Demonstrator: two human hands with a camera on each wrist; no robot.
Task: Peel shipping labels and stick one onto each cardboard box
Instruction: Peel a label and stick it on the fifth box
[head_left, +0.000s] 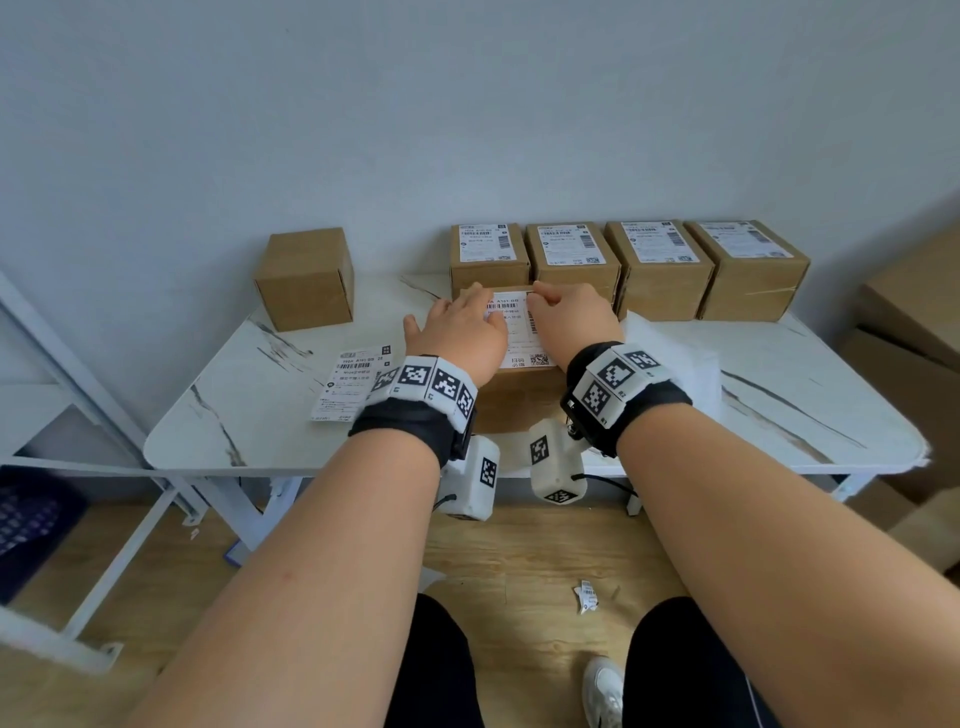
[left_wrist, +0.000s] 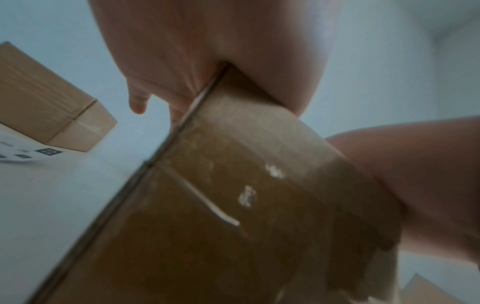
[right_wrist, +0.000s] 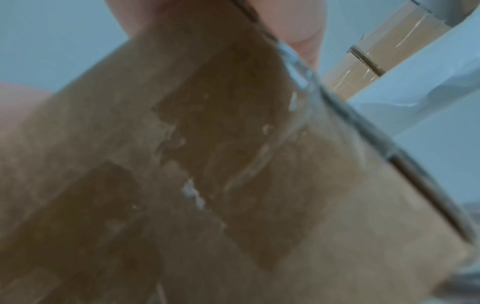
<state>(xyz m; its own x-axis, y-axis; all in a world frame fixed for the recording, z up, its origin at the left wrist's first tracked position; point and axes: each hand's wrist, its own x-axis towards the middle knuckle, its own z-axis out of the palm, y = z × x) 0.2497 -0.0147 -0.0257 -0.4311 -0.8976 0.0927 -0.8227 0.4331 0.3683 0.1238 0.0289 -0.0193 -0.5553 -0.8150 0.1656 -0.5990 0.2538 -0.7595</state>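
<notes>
A cardboard box (head_left: 511, 402) stands at the table's front middle with a white shipping label (head_left: 519, 338) lying on its top. My left hand (head_left: 462, 325) lies flat on the label's left part, fingers stretched across it. My right hand (head_left: 563, 317) rests on the right part, its bent fingertips pressing the label's far edge. The left wrist view shows the box's taped side (left_wrist: 233, 205) under my left hand's palm (left_wrist: 207, 51). The right wrist view is filled by the blurred box (right_wrist: 207, 164). Another printed label (head_left: 353, 382) lies on the table to the left.
An unlabelled box (head_left: 306, 278) stands at the back left. Several labelled boxes (head_left: 660, 265) line the back wall. A heap of white backing paper (head_left: 670, 353) lies right of my hands. Cartons (head_left: 909, 322) stand at the right, a white shelf frame (head_left: 78, 395) at the left.
</notes>
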